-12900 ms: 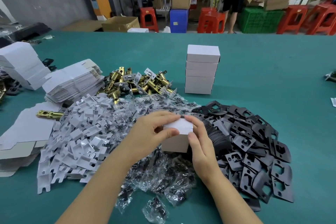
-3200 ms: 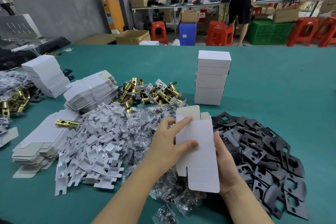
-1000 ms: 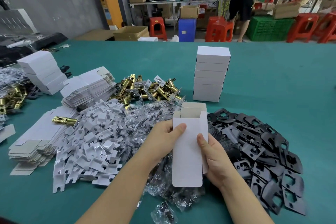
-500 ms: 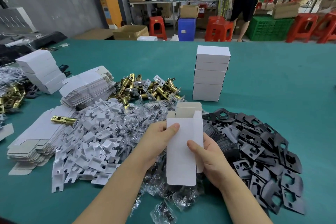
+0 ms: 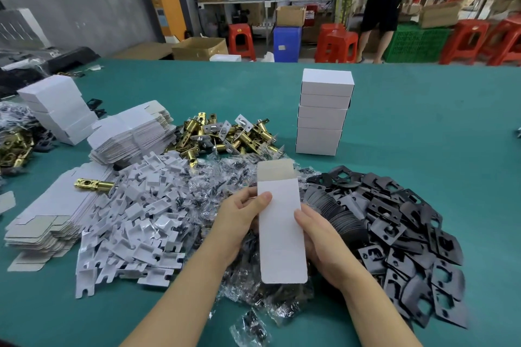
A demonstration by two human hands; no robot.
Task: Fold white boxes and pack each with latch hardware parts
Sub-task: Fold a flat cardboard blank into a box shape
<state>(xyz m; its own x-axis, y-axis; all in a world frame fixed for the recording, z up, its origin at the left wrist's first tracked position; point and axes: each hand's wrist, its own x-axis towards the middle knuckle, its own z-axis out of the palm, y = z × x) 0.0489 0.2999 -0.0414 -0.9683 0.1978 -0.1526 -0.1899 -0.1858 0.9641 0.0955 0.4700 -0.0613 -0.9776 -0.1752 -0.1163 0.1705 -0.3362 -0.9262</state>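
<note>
Head view, items as seen over a green table [image 5: 423, 127].

1. Unfolded white box [image 5: 282, 231]: one flat carton, held upright above the table between both hands, its plain white face toward the camera. A grey-brown flap stands open at its far end; the near end has rounded corners.

2. Left hand [image 5: 239, 220]: forearm enters from the lower left. Thumb lies across the box's front near its left edge; the other fingers curl behind the carton and are mostly hidden. It grips the box.

3. Right hand [image 5: 321, 236]: forearm enters from the lower right. Thumb rests along the right edge of the box front, fingers wrap behind it. It grips the box.

4. Clear bagged parts [image 5: 225, 183]: loose heap directly beneath and beyond the hands.

5. Black plates [image 5: 394, 234]: wide pile to the right of the hands, touching the bag heap.

6. White plastic pieces [image 5: 135, 220]: pile to the left of the bags.

7. Brass latches [image 5: 225, 135]: heap beyond the bags; a single brass latch [image 5: 94, 185] lies on the near flat cartons [image 5: 53, 214] at far left.

8. Stacked flat cartons [image 5: 132, 132]: second bundle, just left of the brass heap.

9. Folded white boxes [image 5: 324, 115]: one upright stack beyond the plates; another leaning stack [image 5: 59, 107] at far left.
</note>
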